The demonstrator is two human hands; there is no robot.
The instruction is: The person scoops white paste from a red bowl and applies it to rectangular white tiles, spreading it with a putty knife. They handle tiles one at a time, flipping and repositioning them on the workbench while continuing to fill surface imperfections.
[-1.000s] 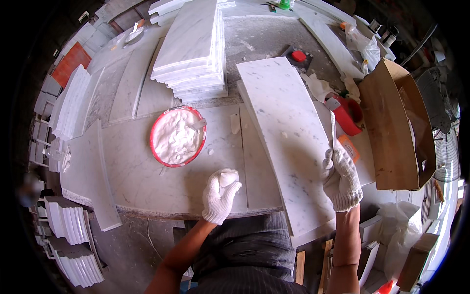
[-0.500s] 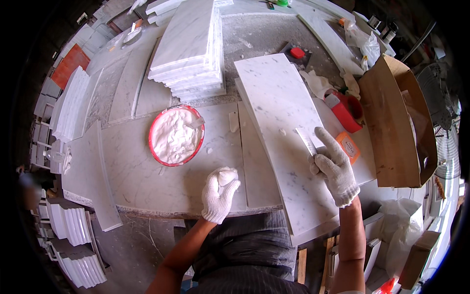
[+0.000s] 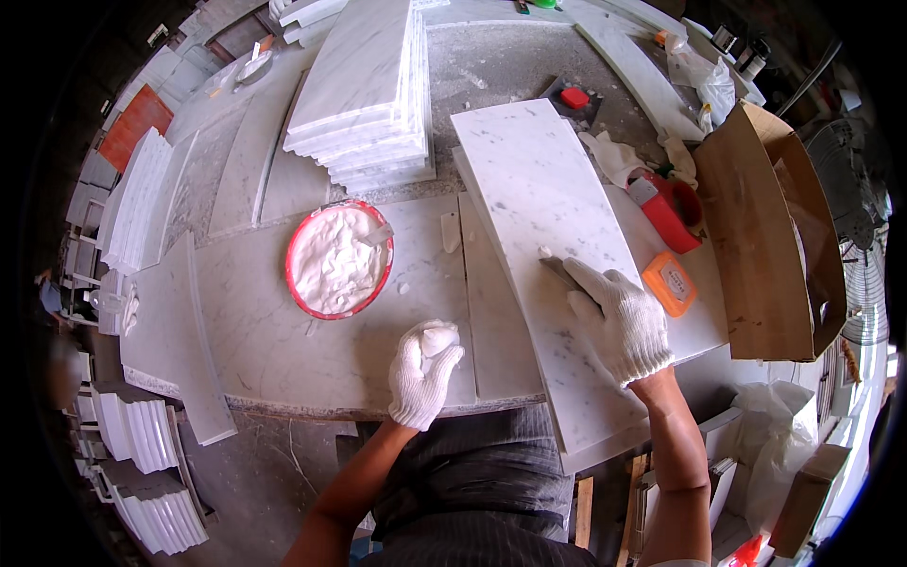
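My right hand (image 3: 619, 317), in a white knit glove, presses a small flat scraper (image 3: 557, 270) with a dab of white paste at its tip onto a long white marble slab (image 3: 539, 217). The slab lies lengthwise on the stone workbench (image 3: 283, 331) and overhangs its near edge. My left hand (image 3: 425, 369), also gloved, is closed around a lump of white paste and rests near the bench's front edge. A red bowl of white paste (image 3: 338, 258), with a small tool stuck in it, sits to the left of the slab.
A stack of marble tiles (image 3: 368, 94) stands behind the bowl. Right of the slab lie an orange block (image 3: 669, 283), a red tool (image 3: 666, 210), rags and a brown cardboard box (image 3: 765, 227). More tiles (image 3: 137, 198) are stacked at the left, a fan (image 3: 850, 189) at the far right.
My right hand has moved from the slab's right edge in toward its middle, bringing the scraper down onto the marble. My left hand has stayed in place.
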